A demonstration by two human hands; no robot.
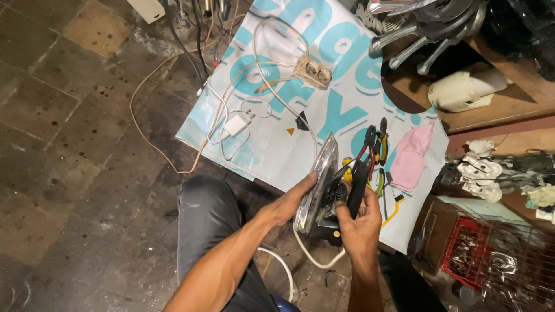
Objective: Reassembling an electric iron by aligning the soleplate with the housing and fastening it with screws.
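We take the white and teal printed sheet [347, 110] spread on the floor as our landmark.

Off the sheet's left edge: stained stone floor, with a thin tan cord [139, 104] looping across it. On the sheet's left half lie a white charger block [236, 125] with its thin white lead, and further up a beige socket strip [312, 72].

Over the sheet's near edge, above our dark trouser leg, our left hand [292, 202] clasps the clothes iron [319, 190]. Fingers wrap its left side, thumb up by the soleplate. The iron is held on edge, soleplate facing left. Its long axis runs from near us up and slightly right, pointed nose away from us toward the sheet's middle, heel close to our wrists. The soleplate is bright polished metal, mirror-like, catching light; the body behind it is black. A white cord [312, 257] drops from the heel and curls below.

Our right hand [361, 222] closes around the iron's black upper part from the right. Exactly what its fingers pinch we cannot tell.

Just right of the iron, on the sheet: red-handled pliers [370, 141] and other hand tools, then a pink cloth [411, 156]. Past the sheet's right edge: a red wire crate [471, 260] and a wooden shelf with a white appliance [465, 89].
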